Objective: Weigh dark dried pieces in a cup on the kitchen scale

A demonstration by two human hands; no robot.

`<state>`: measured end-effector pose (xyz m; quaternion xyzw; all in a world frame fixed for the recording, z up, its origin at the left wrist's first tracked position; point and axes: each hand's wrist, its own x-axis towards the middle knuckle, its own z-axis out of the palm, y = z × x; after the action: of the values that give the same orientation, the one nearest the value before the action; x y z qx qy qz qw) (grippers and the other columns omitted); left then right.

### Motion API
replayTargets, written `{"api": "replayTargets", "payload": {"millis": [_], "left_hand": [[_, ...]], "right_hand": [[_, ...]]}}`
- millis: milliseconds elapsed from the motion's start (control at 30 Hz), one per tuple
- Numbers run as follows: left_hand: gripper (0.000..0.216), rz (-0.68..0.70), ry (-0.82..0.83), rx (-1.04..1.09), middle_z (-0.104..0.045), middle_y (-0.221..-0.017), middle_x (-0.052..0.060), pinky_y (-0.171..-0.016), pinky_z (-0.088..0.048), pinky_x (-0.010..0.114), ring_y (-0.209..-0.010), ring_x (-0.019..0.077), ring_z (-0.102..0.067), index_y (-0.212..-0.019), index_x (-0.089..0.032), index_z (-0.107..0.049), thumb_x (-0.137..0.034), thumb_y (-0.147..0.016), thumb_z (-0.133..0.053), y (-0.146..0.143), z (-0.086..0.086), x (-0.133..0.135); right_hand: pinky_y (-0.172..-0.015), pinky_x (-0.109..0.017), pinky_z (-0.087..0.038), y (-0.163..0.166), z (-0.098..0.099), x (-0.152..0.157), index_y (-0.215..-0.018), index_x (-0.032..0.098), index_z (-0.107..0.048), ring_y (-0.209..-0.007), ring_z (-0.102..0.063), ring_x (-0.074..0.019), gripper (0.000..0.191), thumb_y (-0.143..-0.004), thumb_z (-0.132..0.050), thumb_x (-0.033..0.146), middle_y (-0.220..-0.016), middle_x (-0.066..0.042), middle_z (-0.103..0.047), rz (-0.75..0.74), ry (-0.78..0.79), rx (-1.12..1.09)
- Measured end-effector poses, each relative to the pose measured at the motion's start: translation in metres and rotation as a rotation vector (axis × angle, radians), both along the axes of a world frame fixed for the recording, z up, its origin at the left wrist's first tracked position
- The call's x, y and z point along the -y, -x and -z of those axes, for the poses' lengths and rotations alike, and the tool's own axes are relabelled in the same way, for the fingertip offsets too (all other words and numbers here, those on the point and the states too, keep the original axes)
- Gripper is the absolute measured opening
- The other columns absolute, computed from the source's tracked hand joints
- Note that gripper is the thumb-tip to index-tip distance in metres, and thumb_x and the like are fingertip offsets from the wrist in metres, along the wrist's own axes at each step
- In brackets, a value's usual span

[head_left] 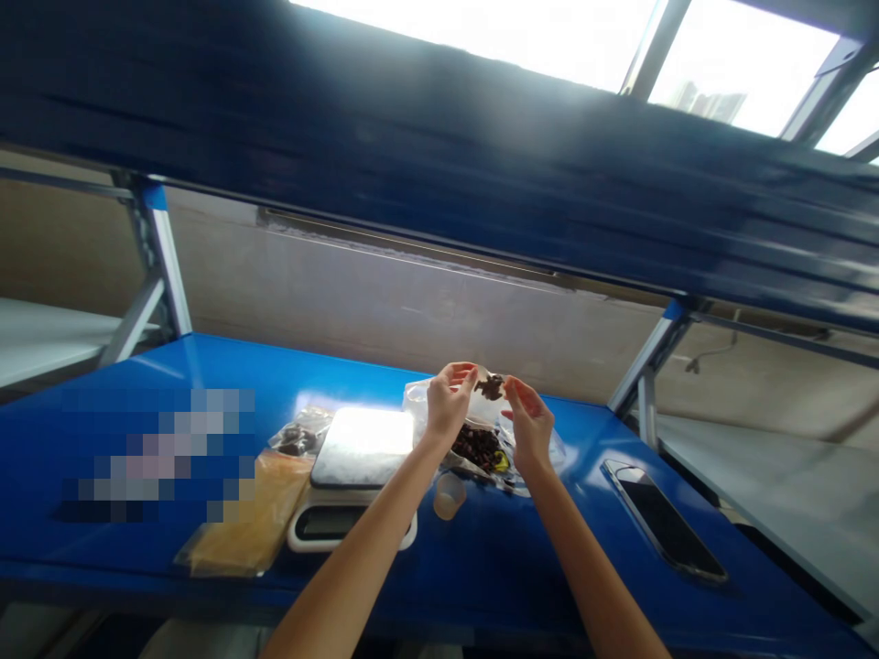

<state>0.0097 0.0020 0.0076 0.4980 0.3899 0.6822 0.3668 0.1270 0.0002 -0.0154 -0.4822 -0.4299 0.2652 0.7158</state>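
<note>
My left hand (pixel 448 401) and my right hand (pixel 528 423) are raised over the blue table (pixel 522 567), both pinching a small clear bag (pixel 489 394) with dark pieces in it. Below the hands lies a larger clear bag of dark dried pieces (pixel 479 447). A small translucent cup (pixel 449 496) stands near my left forearm.
A white scale (pixel 357 476) sits left of the hands. Beside it lie a yellowish packet (pixel 247 526) and a small filled bag (pixel 298 437). A phone (pixel 663 520) lies at the right. A dark shelf (pixel 439 156) hangs overhead.
</note>
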Motion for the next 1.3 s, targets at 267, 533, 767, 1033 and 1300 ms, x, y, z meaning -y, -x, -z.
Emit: {"api": "replayTargets", "payload": {"millis": [267,533,767,1033,1300], "left_hand": [[0.016,-0.001,0.058,-0.009,-0.073,-0.076,0.006,-0.069,-0.05,0.027,-0.072,0.0166,-0.066,-0.074,-0.016,-0.07,-0.032,-0.073,-0.067,0.0017,0.003,-0.0016],[0.013,-0.027,0.021,-0.041,-0.072,-0.075,0.006,-0.071,-0.05,0.027,-0.073,0.0161,-0.066,-0.074,-0.016,-0.071,-0.029,-0.074,-0.067,0.0008,0.0006,0.0003],[0.007,-0.147,-0.069,-0.178,-0.07,-0.081,0.005,-0.076,-0.047,0.028,-0.082,0.0163,-0.064,-0.072,-0.017,-0.071,-0.022,-0.075,-0.067,0.0006,-0.0025,0.007],[0.012,-0.18,-0.051,-0.174,-0.069,-0.083,0.006,-0.076,-0.046,0.028,-0.08,0.0159,-0.064,-0.078,-0.016,-0.071,-0.026,-0.079,-0.064,0.0009,0.0026,0.0031],[0.01,-0.248,-0.052,-0.192,-0.07,-0.083,0.005,-0.074,-0.046,0.028,-0.079,0.0164,-0.063,-0.077,-0.017,-0.07,-0.025,-0.078,-0.065,0.0072,-0.0014,0.0029]], "right_hand": [[-0.057,-0.028,-0.047,-0.0026,-0.0002,0.0006,-0.089,0.017,-0.071,-0.085,-0.064,-0.0231,0.045,-0.062,-0.072,0.053,-0.09,-0.009,-0.072,-0.021,-0.03,0.039],[-0.053,-0.026,-0.046,0.0054,0.0064,0.0003,-0.083,0.018,-0.067,-0.075,-0.061,-0.0197,0.044,-0.064,-0.069,0.058,-0.082,-0.006,-0.068,-0.149,0.002,0.117],[-0.06,-0.027,-0.042,0.0016,0.0016,0.0019,-0.082,0.018,-0.067,-0.075,-0.059,-0.0191,0.037,-0.07,-0.066,0.052,-0.081,-0.005,-0.068,0.064,-0.122,0.136],[-0.061,-0.028,-0.04,0.0032,0.0004,0.0005,-0.081,0.018,-0.068,-0.073,-0.058,-0.0186,0.039,-0.066,-0.067,0.054,-0.077,-0.004,-0.068,-0.03,-0.023,0.08],[-0.057,-0.026,-0.038,0.0048,0.0035,-0.0005,-0.083,0.017,-0.067,-0.067,-0.055,-0.0161,0.041,-0.067,-0.066,0.055,-0.078,-0.004,-0.067,-0.106,-0.01,0.121]]}}
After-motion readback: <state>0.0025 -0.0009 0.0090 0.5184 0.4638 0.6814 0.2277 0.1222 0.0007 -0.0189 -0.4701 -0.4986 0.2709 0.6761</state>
